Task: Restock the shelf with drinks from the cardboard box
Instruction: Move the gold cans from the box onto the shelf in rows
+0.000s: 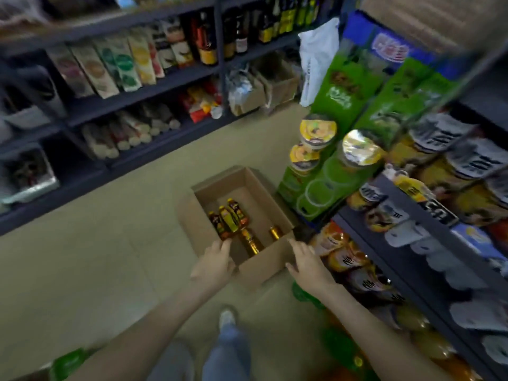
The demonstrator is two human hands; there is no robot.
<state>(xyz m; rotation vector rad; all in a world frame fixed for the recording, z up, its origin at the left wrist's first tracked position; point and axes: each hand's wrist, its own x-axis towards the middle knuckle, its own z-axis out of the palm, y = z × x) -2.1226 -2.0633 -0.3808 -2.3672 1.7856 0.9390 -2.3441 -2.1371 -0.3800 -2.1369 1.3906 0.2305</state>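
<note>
Bottles (229,219) just beyond left grip (213,266)

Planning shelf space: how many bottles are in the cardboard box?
5: three labelled bottles side by side at the cardboard box's left, one amber bottle mid-box, another at right. More may be hidden.

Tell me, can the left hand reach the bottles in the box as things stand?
Probably yes. The box is open on top. The left hand is at its near rim, close to the bottles, and nothing covers them.
</note>
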